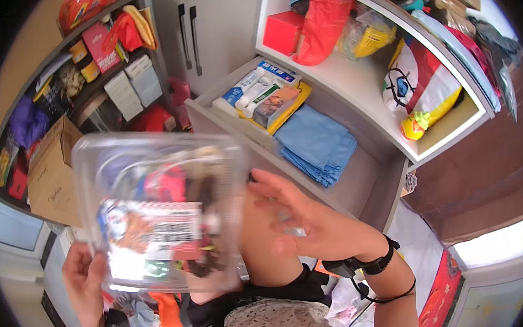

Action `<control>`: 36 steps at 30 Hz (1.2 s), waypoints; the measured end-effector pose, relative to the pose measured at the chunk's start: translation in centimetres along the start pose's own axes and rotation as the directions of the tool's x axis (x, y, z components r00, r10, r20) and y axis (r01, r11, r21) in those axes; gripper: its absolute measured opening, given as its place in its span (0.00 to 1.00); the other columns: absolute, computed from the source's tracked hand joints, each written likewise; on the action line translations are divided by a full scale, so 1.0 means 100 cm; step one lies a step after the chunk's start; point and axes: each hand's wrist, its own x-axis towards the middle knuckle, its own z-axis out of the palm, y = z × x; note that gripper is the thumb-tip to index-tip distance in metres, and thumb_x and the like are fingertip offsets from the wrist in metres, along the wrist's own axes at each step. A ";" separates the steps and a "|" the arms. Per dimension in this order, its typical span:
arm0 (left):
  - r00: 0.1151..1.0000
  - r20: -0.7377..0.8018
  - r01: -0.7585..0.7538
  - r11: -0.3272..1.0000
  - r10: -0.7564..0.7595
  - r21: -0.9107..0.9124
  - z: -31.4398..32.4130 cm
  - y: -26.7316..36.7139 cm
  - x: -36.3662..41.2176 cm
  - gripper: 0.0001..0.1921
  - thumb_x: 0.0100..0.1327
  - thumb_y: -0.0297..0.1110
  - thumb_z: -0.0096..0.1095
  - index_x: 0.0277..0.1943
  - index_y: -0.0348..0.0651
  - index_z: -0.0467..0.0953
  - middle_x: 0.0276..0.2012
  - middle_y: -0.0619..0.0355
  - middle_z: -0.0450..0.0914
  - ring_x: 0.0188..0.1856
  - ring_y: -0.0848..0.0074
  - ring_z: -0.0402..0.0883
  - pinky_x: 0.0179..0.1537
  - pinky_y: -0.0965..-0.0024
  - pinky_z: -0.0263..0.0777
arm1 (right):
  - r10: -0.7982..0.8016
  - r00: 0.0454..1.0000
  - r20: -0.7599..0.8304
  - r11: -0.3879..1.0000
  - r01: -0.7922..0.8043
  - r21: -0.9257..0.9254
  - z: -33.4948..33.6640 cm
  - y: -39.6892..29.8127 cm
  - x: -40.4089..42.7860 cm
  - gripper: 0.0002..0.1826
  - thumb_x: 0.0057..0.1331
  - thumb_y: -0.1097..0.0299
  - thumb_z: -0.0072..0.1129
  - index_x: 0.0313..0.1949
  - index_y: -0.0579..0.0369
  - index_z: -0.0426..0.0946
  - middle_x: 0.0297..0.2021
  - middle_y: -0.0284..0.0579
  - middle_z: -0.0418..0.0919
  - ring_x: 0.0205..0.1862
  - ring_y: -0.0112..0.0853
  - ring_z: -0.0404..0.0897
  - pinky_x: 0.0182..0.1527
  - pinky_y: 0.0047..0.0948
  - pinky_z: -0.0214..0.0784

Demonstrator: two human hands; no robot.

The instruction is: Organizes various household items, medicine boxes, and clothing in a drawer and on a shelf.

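Observation:
My left hand (84,278) grips the lower left corner of a clear plastic lidded box (161,211), which bears a printed label and holds mixed small items. My right hand (300,222) is just right of the box, fingers apart and slightly blurred, holding nothing; a black strapped device sits on its wrist. Beyond the hands is a pulled-out drawer (370,186). Folded blue cloths (316,142) lie in it, beside a yellow tray (301,97) with white tubes (257,94) and packages.
An open cabinet shelf (365,72) with bags stands above the drawer. At left are a crowded shelf unit (117,0) and a cardboard box (55,175). Clothes and an orange cloth (169,315) lie below. A red patterned mat (440,297) is at right.

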 end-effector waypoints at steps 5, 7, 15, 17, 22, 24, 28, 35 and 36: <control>0.920 0.362 -0.120 0.988 0.149 -0.100 0.091 0.081 0.058 0.05 0.67 0.26 0.64 0.40 0.35 0.76 0.32 0.65 0.80 0.34 0.88 0.76 0.35 0.82 0.68 | 0.182 0.948 -0.261 0.893 -0.049 0.447 -0.022 0.012 -0.030 0.49 0.73 0.53 0.55 0.76 0.49 0.26 0.69 0.51 0.60 0.66 0.39 0.68 0.60 0.42 0.71; 0.828 0.497 -0.225 0.966 0.260 -0.130 0.140 0.088 0.091 0.09 0.70 0.33 0.62 0.43 0.34 0.78 0.31 0.67 0.79 0.31 0.89 0.73 0.32 0.81 0.67 | 0.230 0.887 -0.401 0.877 -0.010 0.480 -0.041 0.020 -0.045 0.44 0.73 0.51 0.53 0.76 0.48 0.35 0.68 0.47 0.63 0.63 0.37 0.73 0.57 0.45 0.74; 0.752 0.409 -0.529 0.843 0.516 -0.091 0.288 0.043 0.097 0.25 0.72 0.52 0.54 0.55 0.35 0.76 0.53 0.41 0.80 0.58 0.50 0.77 0.59 0.53 0.68 | 0.530 0.744 -0.406 0.758 -0.201 0.621 -0.137 0.062 -0.069 0.26 0.75 0.49 0.41 0.66 0.47 0.65 0.57 0.39 0.77 0.53 0.35 0.81 0.51 0.45 0.78; 0.679 0.417 -0.732 0.511 0.605 0.450 0.309 0.013 0.082 0.30 0.70 0.55 0.53 0.63 0.37 0.72 0.65 0.41 0.70 0.70 0.47 0.63 0.67 0.39 0.55 | 0.508 0.777 -0.371 0.758 -0.199 0.621 -0.164 0.099 -0.066 0.26 0.73 0.49 0.45 0.66 0.47 0.65 0.57 0.41 0.76 0.53 0.39 0.80 0.51 0.49 0.77; 0.663 0.440 -0.749 0.539 0.606 0.386 0.316 0.001 0.076 0.30 0.69 0.54 0.54 0.65 0.40 0.71 0.69 0.42 0.65 0.74 0.47 0.53 0.70 0.34 0.45 | 0.640 0.643 -0.420 0.700 -0.262 0.664 -0.205 0.164 -0.024 0.28 0.71 0.49 0.50 0.66 0.45 0.65 0.58 0.48 0.73 0.58 0.44 0.76 0.56 0.54 0.72; 0.679 0.461 -0.734 0.537 0.572 0.416 0.308 0.001 0.077 0.29 0.69 0.53 0.54 0.65 0.41 0.72 0.69 0.42 0.65 0.74 0.47 0.54 0.70 0.35 0.44 | 0.638 0.614 -0.465 0.716 -0.251 0.651 -0.202 0.168 0.003 0.27 0.72 0.49 0.47 0.67 0.45 0.63 0.60 0.47 0.72 0.59 0.43 0.74 0.60 0.50 0.69; 0.663 0.468 -0.748 0.550 0.585 0.372 0.312 0.003 0.074 0.29 0.70 0.53 0.54 0.65 0.41 0.71 0.68 0.41 0.65 0.74 0.47 0.53 0.71 0.35 0.44 | 0.601 0.613 -0.513 0.750 -0.209 0.628 -0.227 0.232 0.009 0.27 0.73 0.49 0.45 0.67 0.43 0.62 0.62 0.53 0.65 0.54 0.47 0.76 0.53 0.51 0.76; 0.670 0.448 -0.742 0.562 0.592 0.366 0.309 0.000 0.073 0.29 0.71 0.51 0.53 0.66 0.40 0.70 0.69 0.40 0.63 0.74 0.45 0.53 0.71 0.35 0.42 | 0.700 0.479 -0.530 0.714 -0.482 0.509 -0.222 0.221 0.020 0.22 0.75 0.47 0.41 0.54 0.52 0.69 0.39 0.42 0.75 0.38 0.32 0.78 0.41 0.37 0.75; 0.663 0.436 -0.748 0.550 0.609 0.371 0.308 -0.001 0.075 0.29 0.71 0.51 0.53 0.67 0.40 0.69 0.69 0.40 0.63 0.74 0.45 0.53 0.71 0.35 0.42 | 0.663 0.499 -0.558 0.748 -0.461 0.477 -0.218 0.219 0.024 0.21 0.75 0.48 0.42 0.49 0.52 0.70 0.31 0.39 0.75 0.32 0.29 0.76 0.36 0.34 0.74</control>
